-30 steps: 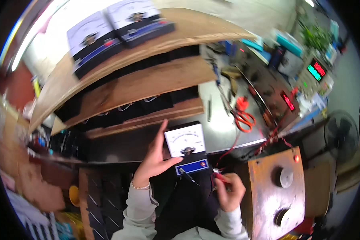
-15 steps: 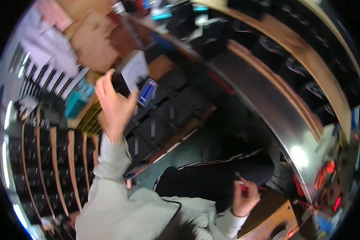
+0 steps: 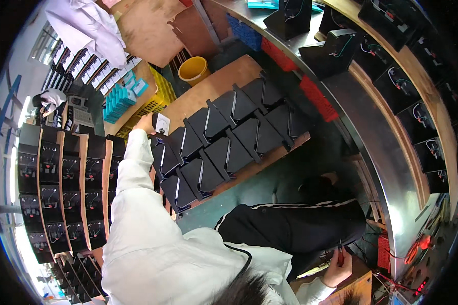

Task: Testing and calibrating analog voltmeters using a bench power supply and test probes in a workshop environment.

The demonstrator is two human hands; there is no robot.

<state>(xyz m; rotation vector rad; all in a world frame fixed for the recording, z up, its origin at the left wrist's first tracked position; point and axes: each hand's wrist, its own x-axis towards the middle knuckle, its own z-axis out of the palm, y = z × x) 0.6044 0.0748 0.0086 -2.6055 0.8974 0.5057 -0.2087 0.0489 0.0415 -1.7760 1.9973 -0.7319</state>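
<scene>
My left hand [image 3: 145, 123] reaches out to the far left, its fingers closed round the edge of a black box unit with a white face [image 3: 161, 123]. This unit is at the left end of a wooden board [image 3: 236, 71], beside rows of similar black units [image 3: 213, 122]; whether it rests on the board I cannot tell. Low at the right, my right hand [image 3: 338, 270] is closed round a small red-handled tool with a dark tip [image 3: 341, 255]. The tool's exact kind is not clear.
A metal bench [image 3: 356, 122] curves along the right, with more black units on wooden planks. Racks of wired black units [image 3: 51, 193] stand left. Teal boxes [image 3: 122, 101] sit by a yellow crate [image 3: 160, 94]; a yellow bucket [image 3: 193, 69] stands beyond. Another person [image 3: 52, 99] works far left.
The box unit in my left hand was held up and tilted, a blue part showing; now it is farther away at the board's left end. My right hand has moved right and down with the tool.
</scene>
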